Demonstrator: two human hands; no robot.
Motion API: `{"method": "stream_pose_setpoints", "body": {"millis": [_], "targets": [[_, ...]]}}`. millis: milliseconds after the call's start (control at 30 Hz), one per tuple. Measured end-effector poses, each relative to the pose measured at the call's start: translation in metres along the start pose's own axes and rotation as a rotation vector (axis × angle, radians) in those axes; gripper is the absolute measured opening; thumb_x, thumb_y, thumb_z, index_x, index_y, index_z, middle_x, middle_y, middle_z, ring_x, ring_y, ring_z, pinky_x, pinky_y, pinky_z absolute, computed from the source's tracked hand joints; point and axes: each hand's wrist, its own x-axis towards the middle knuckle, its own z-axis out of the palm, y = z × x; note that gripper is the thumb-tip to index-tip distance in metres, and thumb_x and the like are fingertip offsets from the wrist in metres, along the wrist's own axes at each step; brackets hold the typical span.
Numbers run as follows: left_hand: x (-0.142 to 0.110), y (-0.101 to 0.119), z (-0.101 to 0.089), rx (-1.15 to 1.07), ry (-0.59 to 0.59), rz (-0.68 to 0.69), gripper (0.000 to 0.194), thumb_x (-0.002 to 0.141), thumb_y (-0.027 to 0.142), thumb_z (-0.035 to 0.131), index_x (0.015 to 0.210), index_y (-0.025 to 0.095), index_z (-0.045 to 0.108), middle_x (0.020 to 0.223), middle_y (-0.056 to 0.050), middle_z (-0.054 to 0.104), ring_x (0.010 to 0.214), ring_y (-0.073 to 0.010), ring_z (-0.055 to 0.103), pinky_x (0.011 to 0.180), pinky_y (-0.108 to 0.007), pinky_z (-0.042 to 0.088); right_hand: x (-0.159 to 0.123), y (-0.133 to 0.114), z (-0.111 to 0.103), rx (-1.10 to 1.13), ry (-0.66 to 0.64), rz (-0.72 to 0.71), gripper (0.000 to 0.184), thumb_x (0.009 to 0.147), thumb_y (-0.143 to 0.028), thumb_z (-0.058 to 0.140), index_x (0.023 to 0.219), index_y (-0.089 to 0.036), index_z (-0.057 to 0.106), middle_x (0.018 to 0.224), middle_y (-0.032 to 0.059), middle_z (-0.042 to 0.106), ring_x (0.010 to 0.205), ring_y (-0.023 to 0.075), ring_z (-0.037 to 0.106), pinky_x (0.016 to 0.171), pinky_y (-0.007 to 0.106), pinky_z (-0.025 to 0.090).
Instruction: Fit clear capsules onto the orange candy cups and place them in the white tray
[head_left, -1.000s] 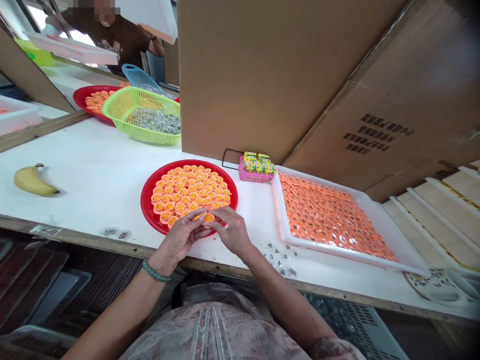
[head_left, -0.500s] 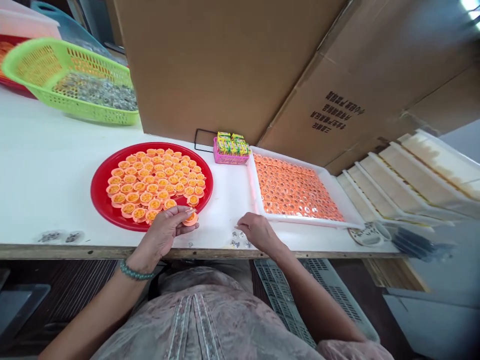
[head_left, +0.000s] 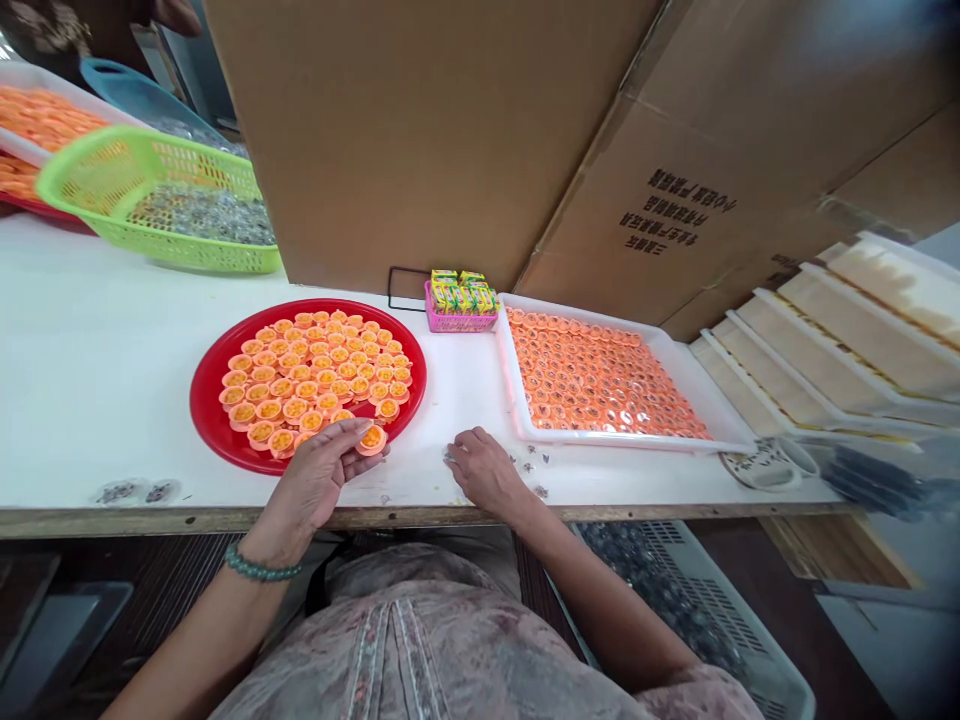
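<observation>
At the platter (head_left: 212, 415), left grip (head_left: 321, 474) pinches a disc (head_left: 371, 439); right grip (head_left: 486, 474) curls, contents unclear.

The held piece (head_left: 371, 440) is peach-orange around a brighter yellow-orange centre, and the pieces (head_left: 324, 378) on the red plate (head_left: 214, 420) share that colouring. In the white tray (head_left: 705, 378), orange discs (head_left: 585, 380) carry dark centres. The tabletop (head_left: 90, 360) is white. A pink basket (head_left: 461, 323) bears yellow-and-green packets (head_left: 461, 298); a larger basket (head_left: 202, 257) is lime green with a pierced pattern, and the tub (head_left: 124, 85) behind it is blue. The cardboard (head_left: 420, 140) is brown with black printed characters (head_left: 675, 205). The bracelet (head_left: 262, 572) is green, and the garment (head_left: 517, 640) is mottled greyish pink with pale patterned bands (head_left: 414, 650).
</observation>
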Motion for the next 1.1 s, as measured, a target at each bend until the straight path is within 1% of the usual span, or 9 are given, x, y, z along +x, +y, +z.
{"method": "stream_pose_setpoints", "body": {"millis": [167, 333, 400, 533, 667, 767, 867, 967, 1100], "targets": [[-0.002, 0.001, -0.005, -0.017, 0.041, 0.001, 0.020, 0.071, 0.019, 0.070, 0.088, 0.012, 0.064, 0.081, -0.007, 0.069, 0.074, -0.0199, 0.068, 0.065, -0.023, 0.056, 0.005, -0.002, 0.011, 0.164, 0.078, 0.001, 0.019, 0.090, -0.014, 0.044, 0.086, -0.015, 0.063, 0.087, 0.0092, 0.063, 0.085, 0.0180, 0.055, 0.075, 0.028, 0.043], [-0.002, -0.001, -0.005, -0.061, 0.039, 0.012, 0.019, 0.071, 0.019, 0.070, 0.087, 0.012, 0.064, 0.081, -0.006, 0.068, 0.073, -0.0201, 0.068, 0.068, -0.027, 0.057, 0.011, 0.001, 0.015, 0.678, 0.136, 0.231, 0.017, 0.091, -0.023, 0.044, 0.089, -0.018, 0.061, 0.077, 0.0023, 0.064, 0.073, 0.0133, 0.060, 0.066, 0.023, 0.044], [-0.002, -0.003, -0.003, -0.086, 0.031, 0.014, 0.016, 0.073, 0.019, 0.068, 0.086, 0.012, 0.064, 0.082, -0.007, 0.068, 0.074, -0.0202, 0.068, 0.068, -0.028, 0.057, 0.016, -0.002, 0.011, 0.895, 0.122, 0.287, 0.017, 0.090, -0.025, 0.044, 0.090, -0.018, 0.059, 0.074, 0.0010, 0.064, 0.071, 0.0126, 0.060, 0.064, 0.023, 0.045], [-0.003, -0.009, 0.000, -0.130, -0.004, 0.003, 0.017, 0.075, 0.019, 0.065, 0.090, 0.011, 0.065, 0.088, -0.010, 0.068, 0.080, -0.0217, 0.067, 0.073, -0.031, 0.056, 0.028, -0.016, -0.010, 1.170, 0.123, 0.274, 0.020, 0.087, -0.028, 0.045, 0.093, -0.017, 0.060, 0.079, 0.0027, 0.065, 0.073, 0.0130, 0.059, 0.065, 0.025, 0.047], [-0.005, -0.015, 0.001, -0.109, -0.025, 0.039, 0.026, 0.071, 0.020, 0.070, 0.094, 0.011, 0.064, 0.092, -0.009, 0.068, 0.081, -0.0191, 0.066, 0.077, -0.029, 0.055, 0.042, -0.034, -0.033, 1.318, 0.084, 0.244, 0.019, 0.084, -0.030, 0.052, 0.093, -0.017, 0.063, 0.078, 0.0019, 0.064, 0.070, 0.0120, 0.056, 0.066, 0.025, 0.045], [-0.009, -0.019, 0.003, -0.080, -0.029, 0.092, 0.033, 0.068, 0.027, 0.074, 0.097, 0.013, 0.065, 0.094, -0.008, 0.068, 0.083, -0.0179, 0.065, 0.080, -0.029, 0.053, 0.051, -0.044, -0.040, 1.373, 0.033, 0.212, 0.014, 0.081, -0.028, 0.055, 0.086, -0.017, 0.063, 0.075, 0.0001, 0.062, 0.069, 0.0111, 0.054, 0.064, 0.024, 0.042], [-0.012, -0.024, 0.005, -0.061, -0.026, 0.133, 0.036, 0.068, 0.033, 0.074, 0.098, 0.014, 0.065, 0.094, -0.006, 0.068, 0.086, -0.0176, 0.063, 0.083, -0.030, 0.052, 0.057, -0.050, -0.039, 1.347, 0.040, 0.230, 0.012, 0.080, -0.026, 0.056, 0.082, -0.016, 0.063, 0.071, -0.0010, 0.060, 0.066, 0.0105, 0.051, 0.062, 0.023, 0.040], [-0.014, -0.029, 0.006, -0.060, -0.014, 0.172, 0.037, 0.069, 0.037, 0.073, 0.098, 0.015, 0.065, 0.095, -0.006, 0.068, 0.089, -0.0184, 0.062, 0.085, -0.032, 0.051, 0.059, -0.056, -0.035, 1.369, 0.087, 0.335, 0.010, 0.075, -0.025, 0.059, 0.081, -0.017, 0.064, 0.069, -0.0011, 0.060, 0.064, 0.0111, 0.052, 0.061, 0.023, 0.042], [-0.014, -0.031, 0.007, -0.012, -0.027, 0.200, 0.038, 0.071, 0.039, 0.070, 0.101, 0.016, 0.065, 0.099, -0.007, 0.068, 0.092, -0.0200, 0.062, 0.088, -0.036, 0.049, 0.060, -0.062, -0.032, 1.423, 0.156, 0.380, 0.014, 0.072, -0.030, 0.066, 0.076, -0.017, 0.064, 0.069, -0.0002, 0.062, 0.064, 0.0123, 0.055, 0.061, 0.025, 0.044]]}}
